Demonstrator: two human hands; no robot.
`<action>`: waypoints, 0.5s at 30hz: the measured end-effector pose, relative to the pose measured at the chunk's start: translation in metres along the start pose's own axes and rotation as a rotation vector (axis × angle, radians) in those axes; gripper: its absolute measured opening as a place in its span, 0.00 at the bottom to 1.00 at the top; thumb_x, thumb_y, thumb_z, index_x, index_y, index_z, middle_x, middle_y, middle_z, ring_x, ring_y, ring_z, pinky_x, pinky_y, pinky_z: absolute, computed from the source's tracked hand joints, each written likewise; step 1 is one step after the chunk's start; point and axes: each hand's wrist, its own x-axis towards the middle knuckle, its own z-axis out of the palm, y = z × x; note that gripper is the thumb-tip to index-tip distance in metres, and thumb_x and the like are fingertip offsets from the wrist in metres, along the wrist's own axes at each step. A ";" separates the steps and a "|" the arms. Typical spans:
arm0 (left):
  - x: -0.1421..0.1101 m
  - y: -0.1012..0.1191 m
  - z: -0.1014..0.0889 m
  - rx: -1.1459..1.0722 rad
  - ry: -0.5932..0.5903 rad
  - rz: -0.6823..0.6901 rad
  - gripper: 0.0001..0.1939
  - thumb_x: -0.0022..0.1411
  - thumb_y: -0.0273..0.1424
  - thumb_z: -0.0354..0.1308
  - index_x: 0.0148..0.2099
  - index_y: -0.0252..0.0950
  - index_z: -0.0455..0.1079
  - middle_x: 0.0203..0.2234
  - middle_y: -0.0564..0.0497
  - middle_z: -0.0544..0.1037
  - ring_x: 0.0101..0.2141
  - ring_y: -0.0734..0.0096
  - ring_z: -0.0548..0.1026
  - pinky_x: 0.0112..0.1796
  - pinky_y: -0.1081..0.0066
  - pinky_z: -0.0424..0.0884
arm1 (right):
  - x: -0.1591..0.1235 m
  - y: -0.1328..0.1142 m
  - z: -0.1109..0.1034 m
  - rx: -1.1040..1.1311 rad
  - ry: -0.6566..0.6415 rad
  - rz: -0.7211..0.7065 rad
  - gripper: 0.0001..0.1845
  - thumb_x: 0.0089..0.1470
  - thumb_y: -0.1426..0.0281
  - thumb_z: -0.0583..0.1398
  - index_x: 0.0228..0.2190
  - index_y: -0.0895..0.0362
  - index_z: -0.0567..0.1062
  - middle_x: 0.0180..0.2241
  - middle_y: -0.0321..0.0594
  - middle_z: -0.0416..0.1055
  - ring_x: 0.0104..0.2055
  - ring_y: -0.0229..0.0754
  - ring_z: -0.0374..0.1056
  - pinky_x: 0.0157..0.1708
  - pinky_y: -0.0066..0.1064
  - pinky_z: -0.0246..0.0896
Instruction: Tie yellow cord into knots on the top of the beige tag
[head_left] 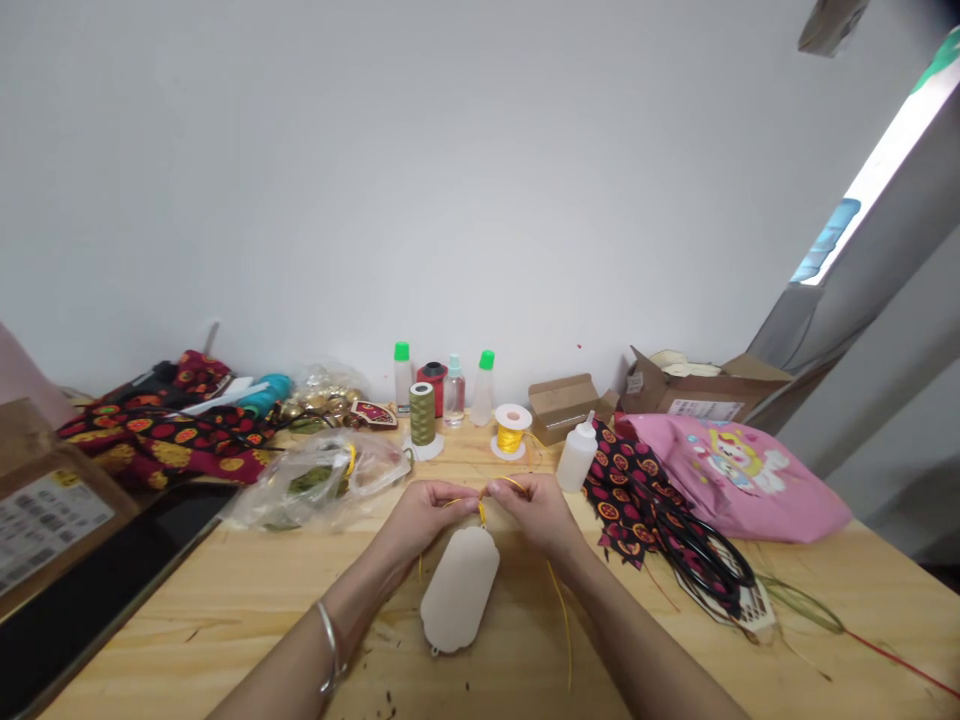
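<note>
Close together over the middle of the table, my left hand point(439, 508) and my right hand point(534, 508) both pinch a yellow cord point(482, 512). The cord is looped at the top of a pale, flat, elongated plaque point(460, 590), which hangs or rests just below my fingers; I cannot tell which. A small ring shows at the plaque's lower end. One loose cord end trails down past my right wrist, another below my left fingers. The exact knot between the fingertips is too small to make out.
Behind my hands stand a yellow cord spool point(511, 437), a green thread spool point(422, 415) and a white squeeze bottle point(577, 455). A clear plastic bag point(322, 480) lies left. Patterned fabric point(626, 490), black cable point(701, 555) and a pink bag point(750, 480) fill the right.
</note>
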 end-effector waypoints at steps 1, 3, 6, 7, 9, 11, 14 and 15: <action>0.000 0.000 0.000 0.008 -0.001 -0.003 0.12 0.40 0.33 0.61 0.28 0.30 0.73 0.19 0.50 0.76 0.18 0.77 0.67 0.21 0.78 0.61 | 0.000 0.000 0.000 -0.015 0.020 -0.014 0.17 0.41 0.61 0.54 0.13 0.62 0.66 0.13 0.29 0.45 0.18 0.29 0.41 0.16 0.23 0.36; -0.001 0.000 0.001 0.033 0.009 -0.002 0.12 0.39 0.33 0.61 0.28 0.30 0.73 0.18 0.50 0.76 0.17 0.77 0.67 0.21 0.78 0.61 | 0.000 0.000 -0.001 -0.029 0.047 -0.045 0.17 0.41 0.61 0.54 0.13 0.61 0.66 0.13 0.30 0.47 0.18 0.29 0.42 0.17 0.23 0.37; 0.000 -0.001 0.001 0.090 0.034 0.005 0.12 0.38 0.33 0.62 0.27 0.30 0.73 0.17 0.51 0.75 0.17 0.78 0.66 0.20 0.78 0.60 | -0.001 -0.003 -0.001 -0.003 0.054 -0.057 0.16 0.40 0.62 0.55 0.13 0.61 0.67 0.14 0.30 0.49 0.19 0.30 0.43 0.18 0.23 0.39; 0.001 -0.001 0.002 0.106 0.039 0.008 0.11 0.38 0.33 0.62 0.27 0.30 0.72 0.17 0.51 0.75 0.17 0.78 0.66 0.20 0.78 0.60 | -0.001 -0.004 -0.001 0.008 0.060 -0.050 0.15 0.40 0.62 0.56 0.13 0.61 0.67 0.14 0.30 0.48 0.19 0.30 0.43 0.18 0.23 0.39; 0.001 -0.001 0.002 0.115 0.038 0.014 0.11 0.38 0.33 0.61 0.26 0.30 0.72 0.17 0.51 0.75 0.17 0.78 0.66 0.20 0.78 0.60 | -0.001 -0.006 -0.002 0.037 0.094 -0.025 0.15 0.39 0.63 0.56 0.13 0.61 0.66 0.14 0.30 0.48 0.18 0.30 0.43 0.18 0.23 0.39; 0.002 0.000 0.001 0.091 0.026 0.013 0.12 0.38 0.33 0.61 0.25 0.29 0.72 0.18 0.50 0.75 0.18 0.77 0.67 0.21 0.77 0.61 | -0.001 -0.007 -0.003 0.072 0.142 0.005 0.14 0.38 0.64 0.57 0.13 0.62 0.65 0.14 0.30 0.47 0.18 0.30 0.43 0.17 0.23 0.39; 0.002 0.000 0.000 0.063 0.007 0.005 0.11 0.39 0.33 0.61 0.26 0.30 0.71 0.18 0.51 0.75 0.18 0.77 0.67 0.21 0.77 0.61 | 0.000 -0.006 -0.005 0.096 0.186 0.028 0.14 0.38 0.63 0.56 0.14 0.61 0.64 0.15 0.31 0.47 0.19 0.30 0.44 0.17 0.23 0.40; 0.002 0.000 0.000 0.069 0.011 0.013 0.11 0.39 0.33 0.61 0.26 0.30 0.71 0.18 0.51 0.75 0.18 0.77 0.67 0.22 0.77 0.61 | 0.000 -0.006 -0.005 0.087 0.185 0.025 0.14 0.38 0.63 0.56 0.14 0.61 0.64 0.15 0.31 0.47 0.19 0.30 0.43 0.17 0.23 0.40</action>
